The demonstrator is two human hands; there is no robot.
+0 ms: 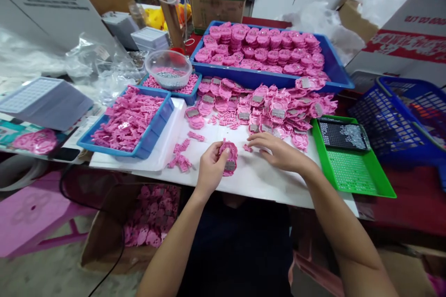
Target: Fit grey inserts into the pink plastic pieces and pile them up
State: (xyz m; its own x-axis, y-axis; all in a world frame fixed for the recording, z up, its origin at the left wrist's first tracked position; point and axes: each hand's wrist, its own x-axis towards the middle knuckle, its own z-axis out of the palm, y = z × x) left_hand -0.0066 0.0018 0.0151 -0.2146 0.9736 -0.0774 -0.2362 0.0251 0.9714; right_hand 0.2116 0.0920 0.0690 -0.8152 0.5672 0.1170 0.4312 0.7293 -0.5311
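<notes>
We are gripping a pink casing (229, 158) in our left hand (211, 168) near the tabletop's (258, 181) front edge, while our right hand (278, 150), fingers loosely spread, is touching a small pink piece (247, 148) beside the pink pile (268, 106).

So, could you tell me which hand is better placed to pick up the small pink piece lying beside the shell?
The right hand: its fingertips rest next to the small pink piece on the white board, while the left hand is occupied holding the pink shell.
</notes>
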